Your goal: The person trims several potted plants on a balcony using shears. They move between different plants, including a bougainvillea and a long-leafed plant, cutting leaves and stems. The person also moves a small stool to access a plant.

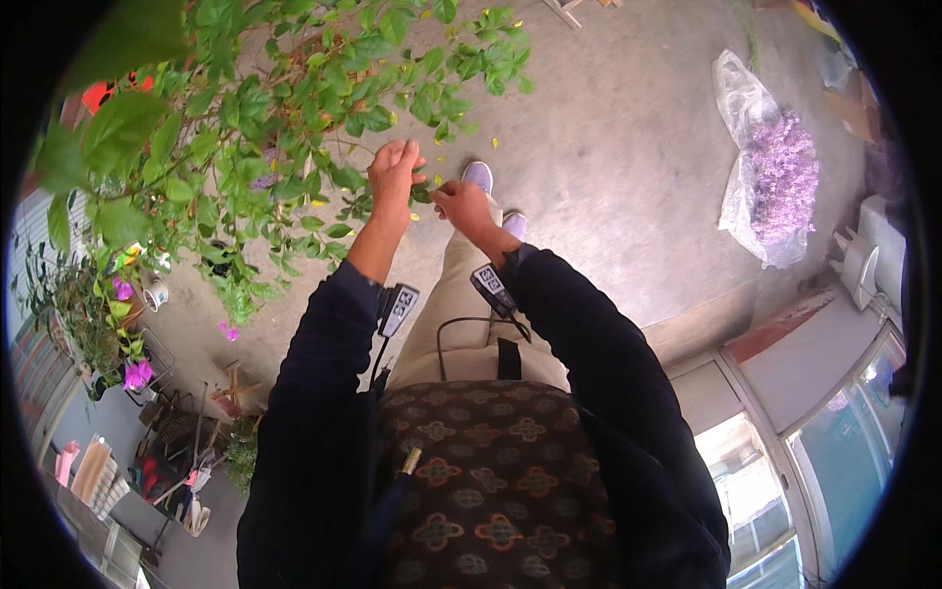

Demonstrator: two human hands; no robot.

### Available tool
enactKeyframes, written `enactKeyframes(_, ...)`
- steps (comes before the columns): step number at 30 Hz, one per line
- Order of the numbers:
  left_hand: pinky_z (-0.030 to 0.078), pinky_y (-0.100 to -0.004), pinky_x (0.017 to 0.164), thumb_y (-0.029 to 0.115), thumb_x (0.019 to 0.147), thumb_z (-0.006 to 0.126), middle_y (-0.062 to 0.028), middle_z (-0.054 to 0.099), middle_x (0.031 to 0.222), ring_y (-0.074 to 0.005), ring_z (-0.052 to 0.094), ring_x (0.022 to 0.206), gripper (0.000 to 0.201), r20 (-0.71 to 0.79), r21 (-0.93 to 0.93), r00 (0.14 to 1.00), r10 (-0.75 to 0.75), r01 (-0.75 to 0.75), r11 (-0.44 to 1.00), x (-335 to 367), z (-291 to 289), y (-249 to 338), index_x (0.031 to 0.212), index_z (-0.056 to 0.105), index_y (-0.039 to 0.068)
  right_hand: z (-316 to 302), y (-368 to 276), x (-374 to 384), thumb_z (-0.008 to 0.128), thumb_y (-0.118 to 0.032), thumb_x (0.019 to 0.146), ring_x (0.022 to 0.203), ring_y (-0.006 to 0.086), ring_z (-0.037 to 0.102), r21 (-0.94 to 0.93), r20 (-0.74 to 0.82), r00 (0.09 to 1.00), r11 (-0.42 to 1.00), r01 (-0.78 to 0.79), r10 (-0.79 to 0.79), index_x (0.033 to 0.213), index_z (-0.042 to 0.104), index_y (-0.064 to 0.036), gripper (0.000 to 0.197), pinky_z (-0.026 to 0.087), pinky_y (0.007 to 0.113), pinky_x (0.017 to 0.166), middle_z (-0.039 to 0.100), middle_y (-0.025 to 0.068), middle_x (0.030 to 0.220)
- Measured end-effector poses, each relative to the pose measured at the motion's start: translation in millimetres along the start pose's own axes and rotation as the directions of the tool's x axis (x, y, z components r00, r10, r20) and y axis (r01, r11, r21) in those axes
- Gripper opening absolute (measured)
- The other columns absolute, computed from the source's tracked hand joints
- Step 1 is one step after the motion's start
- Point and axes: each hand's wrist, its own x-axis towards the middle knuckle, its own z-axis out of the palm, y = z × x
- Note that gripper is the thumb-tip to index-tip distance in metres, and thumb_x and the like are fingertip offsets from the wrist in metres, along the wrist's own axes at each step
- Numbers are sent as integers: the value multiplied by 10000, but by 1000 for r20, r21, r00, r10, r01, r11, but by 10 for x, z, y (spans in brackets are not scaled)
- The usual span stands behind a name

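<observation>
A leafy green plant spreads across the upper left, its outer twigs reaching my hands. My left hand is at the right edge of the foliage, fingers bent and closed; what they hold, if anything, is hidden. Just to its right, and a little nearer, my right hand has thumb and fingers pinched together. A small dark green leaf lies between the two hands, at the right hand's fingertips. Both forearms are in dark sleeves.
Purple flowers in clear plastic wrap lie on the concrete floor at the right. My shoes stand below the hands. Potted plants with pink blooms are at the left. Glass doors are at the lower right.
</observation>
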Motion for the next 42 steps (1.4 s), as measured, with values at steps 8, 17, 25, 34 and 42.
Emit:
enactKeyframes(8, 459, -319, 731, 385, 825, 692, -33, 576, 1105, -196, 563, 1003, 462, 27, 94, 984, -176, 173, 980, 933, 253, 17, 1143, 546, 85, -606, -284, 496, 644, -341, 851, 712, 123, 618, 141, -171, 985, 990, 29, -5, 995, 640, 47, 414, 489, 266, 629, 659, 106, 805)
enactKeyframes(17, 460, -269, 662, 272, 849, 680, 25, 621, 904, -98, 552, 768, 214, 135, -2, 962, -236, 239, 971, 942, 291, 206, 997, 608, 136, -841, -841, 991, 593, -278, 889, 632, 101, 585, 251, 113, 993, 966, -62, 35, 959, 664, 12, 307, 434, 223, 534, 640, 38, 746)
enactKeyframes(25, 472, -303, 658, 248, 838, 691, -2, 626, 871, -125, 537, 706, 193, 81, -54, 945, -317, 322, 945, 857, 282, 90, 946, 627, 102, -1824, -777, 1045, 568, -220, 899, 649, 80, 609, -2, 299, 943, 989, -150, 144, 931, 681, -47, 209, 440, 208, 515, 658, 22, 759)
enactKeyframes(34, 470, -272, 636, 320, 868, 640, 1, 651, 863, -115, 608, 736, 255, -173, -70, 917, -359, 352, 933, 745, 392, 39, 953, 614, 80, -1510, -1292, 2160, 623, -339, 811, 796, 300, 646, -583, 211, 956, 759, 290, -204, 960, 670, -96, 289, 505, 399, 708, 681, 123, 891)
enactKeyframes(42, 429, -402, 837, 439, 879, 569, -52, 573, 1154, -210, 548, 1084, 467, -190, -227, 889, -418, 374, 899, 629, 1130, 163, 1159, 515, 69, -1536, -1187, 2366, 626, -284, 761, 933, 343, 606, -439, 440, 767, 633, 638, -467, 1064, 618, -123, 343, 497, 423, 779, 648, 124, 1009)
